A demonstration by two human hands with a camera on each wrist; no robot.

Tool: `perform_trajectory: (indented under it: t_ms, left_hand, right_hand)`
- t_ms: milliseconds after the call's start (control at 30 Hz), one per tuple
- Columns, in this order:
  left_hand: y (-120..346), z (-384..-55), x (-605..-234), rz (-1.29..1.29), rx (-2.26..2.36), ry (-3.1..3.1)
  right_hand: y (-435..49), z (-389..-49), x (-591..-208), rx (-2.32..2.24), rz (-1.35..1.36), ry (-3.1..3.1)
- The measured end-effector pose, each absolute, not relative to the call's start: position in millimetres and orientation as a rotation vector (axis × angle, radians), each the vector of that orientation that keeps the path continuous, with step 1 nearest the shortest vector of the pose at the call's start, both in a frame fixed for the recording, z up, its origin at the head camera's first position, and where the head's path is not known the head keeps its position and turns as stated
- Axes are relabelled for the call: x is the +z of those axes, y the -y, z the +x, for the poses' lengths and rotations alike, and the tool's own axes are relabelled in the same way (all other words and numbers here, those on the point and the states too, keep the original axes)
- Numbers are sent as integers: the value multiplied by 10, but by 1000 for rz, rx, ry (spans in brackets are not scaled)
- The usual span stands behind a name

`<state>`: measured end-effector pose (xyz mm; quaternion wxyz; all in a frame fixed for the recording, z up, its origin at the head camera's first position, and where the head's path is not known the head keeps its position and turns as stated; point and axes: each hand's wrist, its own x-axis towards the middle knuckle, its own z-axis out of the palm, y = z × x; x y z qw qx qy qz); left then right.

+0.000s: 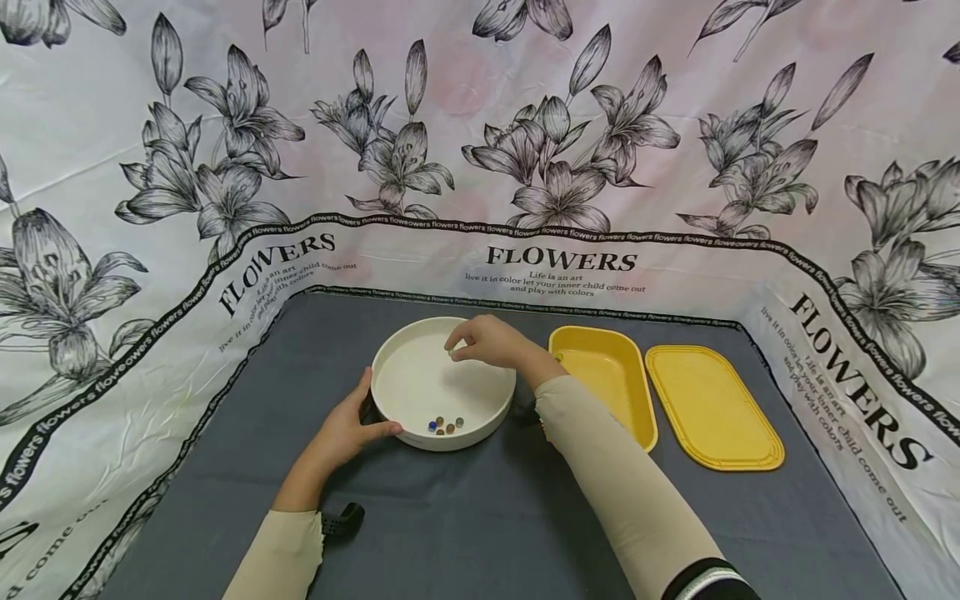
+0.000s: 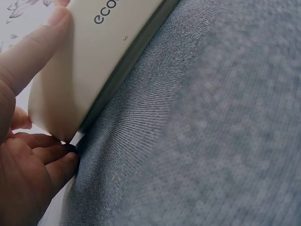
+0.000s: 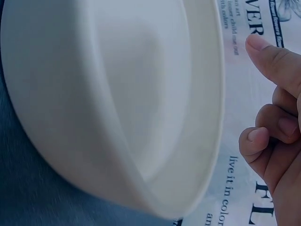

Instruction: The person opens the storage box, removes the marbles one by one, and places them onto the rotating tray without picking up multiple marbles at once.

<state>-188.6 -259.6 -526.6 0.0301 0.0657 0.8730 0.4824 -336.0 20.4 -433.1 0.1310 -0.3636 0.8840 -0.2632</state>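
A round white dish point(image 1: 405, 392) with a low wall stands on the grey cloth. Inside, near its front wall, lie several small marble-like balls point(image 1: 450, 429), one blue, the others brownish or grey. My left hand point(image 1: 347, 429) grips the dish at its left side. In the left wrist view the thumb point(image 2: 40, 52) presses the outer wall and the other fingers reach to the lower edge. Over the far right part of the dish hovers my right hand point(image 1: 491, 342), its fingers bent and thumb tip close to the index. Whether something small sits between those fingertips I cannot tell.
Right of the dish stands a yellow tray point(image 1: 641, 417), partly behind my right forearm, with a small greenish thing point(image 1: 558, 357) at its left edge. A flat yellow lid point(image 1: 716, 408) lies farther right. Flower-printed fabric point(image 1: 555, 275) rises behind the grey cloth point(image 1: 450, 533).
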Motion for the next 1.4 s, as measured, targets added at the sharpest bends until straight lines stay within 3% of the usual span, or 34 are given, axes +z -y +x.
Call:
perform_trajectory:
  t_ms: [700, 1133, 1400]
  left_hand:
    - [2606, -1878, -5271, 226, 1514, -2676]
    - [2607, -1896, -5270, 255, 1508, -2701]
    - [2601, -1897, -5279, 249, 1517, -2689]
  right_hand:
    - [-12, -3354, -4467, -722, -1113, -2566]
    - [-572, -3212, -3936, -766, -1089, -2643]
    - [-928, -3136, -3813, -715, -1146, -2734]
